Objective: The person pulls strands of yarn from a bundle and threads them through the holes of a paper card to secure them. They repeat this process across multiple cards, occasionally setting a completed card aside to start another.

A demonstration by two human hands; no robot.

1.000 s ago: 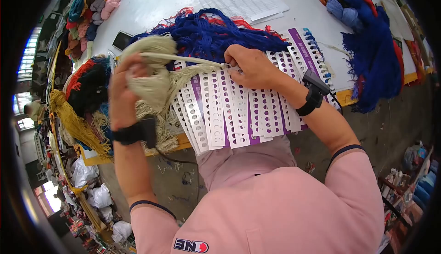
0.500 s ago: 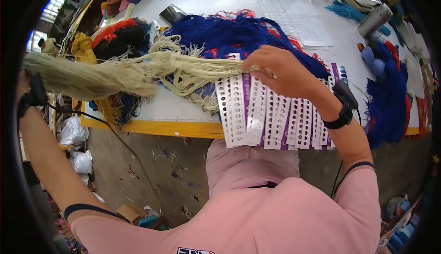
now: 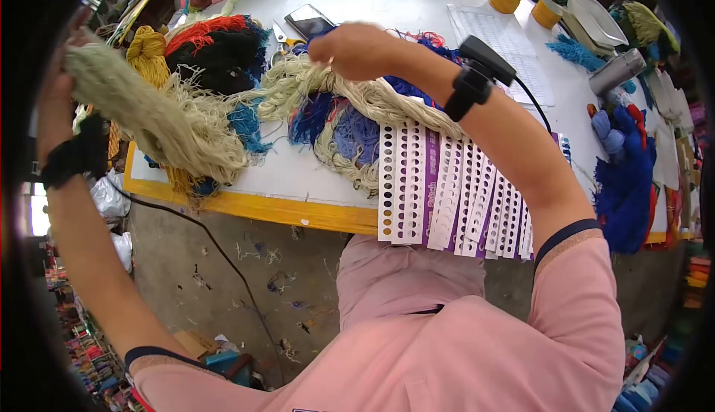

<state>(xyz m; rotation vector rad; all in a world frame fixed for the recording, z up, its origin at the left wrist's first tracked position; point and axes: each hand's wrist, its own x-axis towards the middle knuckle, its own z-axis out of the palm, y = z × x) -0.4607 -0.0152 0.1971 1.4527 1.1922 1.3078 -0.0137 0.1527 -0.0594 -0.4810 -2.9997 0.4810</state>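
l. hand (image 3: pixel 61 77), blurry, has its fingers closed round the upper end of the pale skein (image 3: pixel 149 114), which slopes down over the table's (image 3: pixel 313 207) front l. corner. r. hand (image 3: pixel 346 51) is above the pale yarn tangle (image 3: pixel 294 84), fingers curled in & mostly closed, can't tell if a strand's in them. punched cards (image 3: pixel 447 188) fan out under the r. forearm & overhang the front edge, w/ scissors (image 3: pixel 281 39) & phone (image 3: pixel 309 21) just beyond the tangle.
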